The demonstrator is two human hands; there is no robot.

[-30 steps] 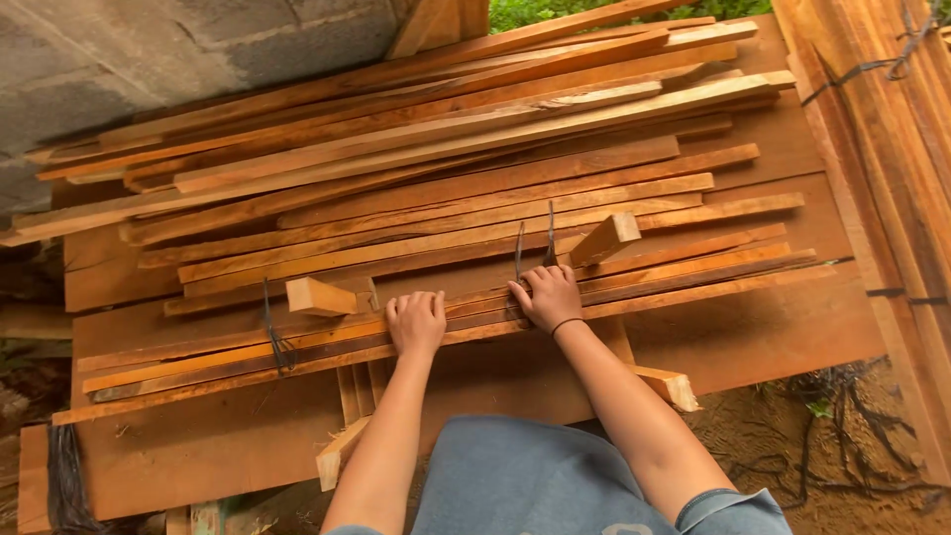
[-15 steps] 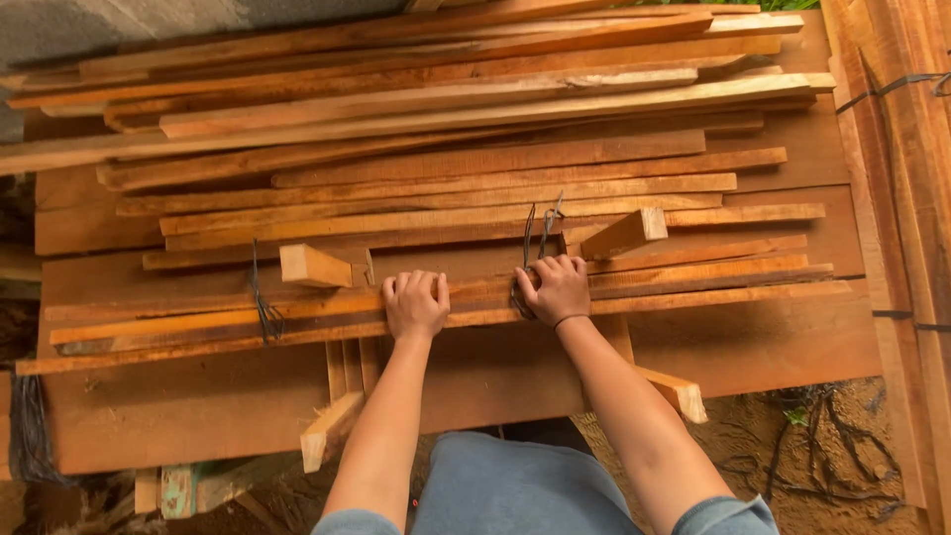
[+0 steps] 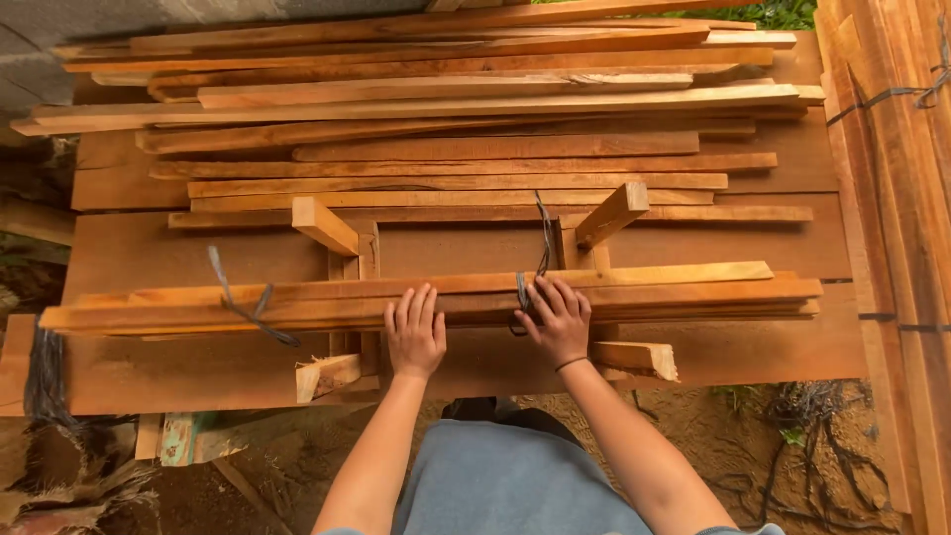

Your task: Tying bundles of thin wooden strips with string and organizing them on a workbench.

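Both arms extended forward; left hand and right hand palms down, fingers curled, gripping.

No packages, labels, signs or screens anywhere in view.
Only bare, unmarked timber: a bundle of wooden slats tied with dark straps, lying across a stack of loose planks.

We see a bundle of long reddish-orange wooden slats, rough-sawn and matt, bound with dark, dull wire ties. Beneath it lie broad brown wooden boards, equally unvarnished, and short pale wooden blocks with splintery cut ends.
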